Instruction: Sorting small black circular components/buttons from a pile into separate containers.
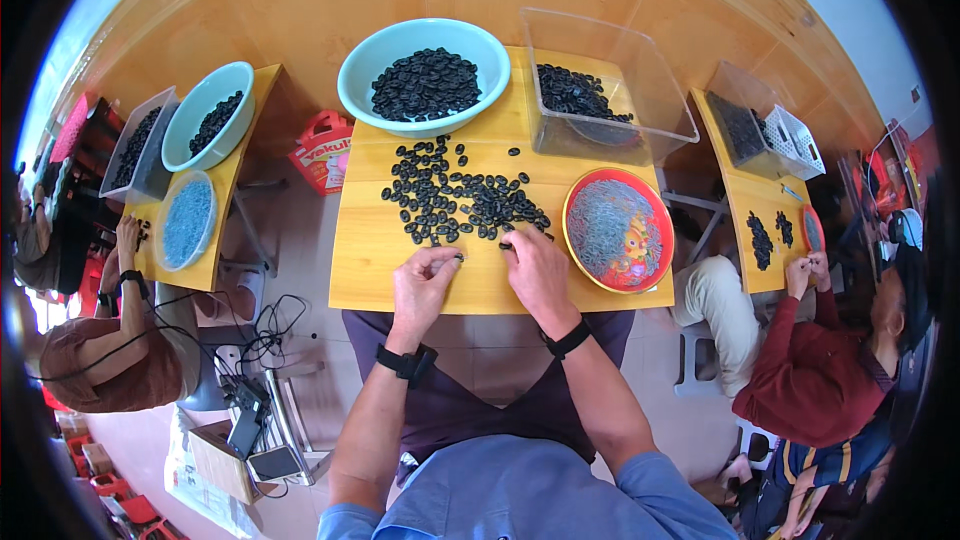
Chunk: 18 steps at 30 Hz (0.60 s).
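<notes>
Near the front edge of the yellow wooden table, my left hand [422, 287] pinches something small and dark at its fingertips, too small to make out. My right hand [540, 272] is a little to the right, thumb and finger closed on a small black oval piece [505, 246]. Just beyond both hands spreads a loose pile of glossy black oval pieces [425, 190]. To the right of my right hand lies a round red plate [665, 240] with a colourful picture, partly covered by many thin greyish-blue slivers [608, 230].
A light-blue basin [350, 80] of black pieces stands at the far left of my table [365, 260]. A clear plastic bin [660, 130] with more stands far right. Co-workers sit at tables on both sides. Tangled cables [275, 325] lie left of my legs.
</notes>
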{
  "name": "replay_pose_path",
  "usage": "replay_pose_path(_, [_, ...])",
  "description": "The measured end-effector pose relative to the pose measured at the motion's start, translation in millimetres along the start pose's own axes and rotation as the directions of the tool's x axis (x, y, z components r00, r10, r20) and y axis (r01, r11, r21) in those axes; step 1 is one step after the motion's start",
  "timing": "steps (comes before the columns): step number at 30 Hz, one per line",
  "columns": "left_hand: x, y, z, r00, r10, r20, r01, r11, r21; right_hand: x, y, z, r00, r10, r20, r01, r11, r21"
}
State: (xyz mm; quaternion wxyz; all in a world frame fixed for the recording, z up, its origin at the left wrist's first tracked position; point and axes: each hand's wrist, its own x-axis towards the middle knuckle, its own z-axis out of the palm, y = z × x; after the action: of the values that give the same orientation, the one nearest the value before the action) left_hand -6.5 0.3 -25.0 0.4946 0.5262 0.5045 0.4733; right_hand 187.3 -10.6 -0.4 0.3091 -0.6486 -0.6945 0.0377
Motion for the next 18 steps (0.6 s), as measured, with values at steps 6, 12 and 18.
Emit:
replay_pose_path(6, [-1,4,-1,0.999,-0.010,0.032,0.009,1.000,0.018,-5,5,-1,0.980,0.164,0.109,-0.184,0.959,0.215])
replay_pose_path(12, [0,9,1,0.999,-0.037,0.012,0.037,0.999,-0.033,-2,7,0,0.990,0.053,0.127,-0.069,0.990,0.123])
replay_pose_path(18, [-5,17,21,0.989,-0.103,0.104,0.124,0.966,-0.227,-11,6,-1,0.991,-0.116,-0.070,0.125,0.982,0.143])
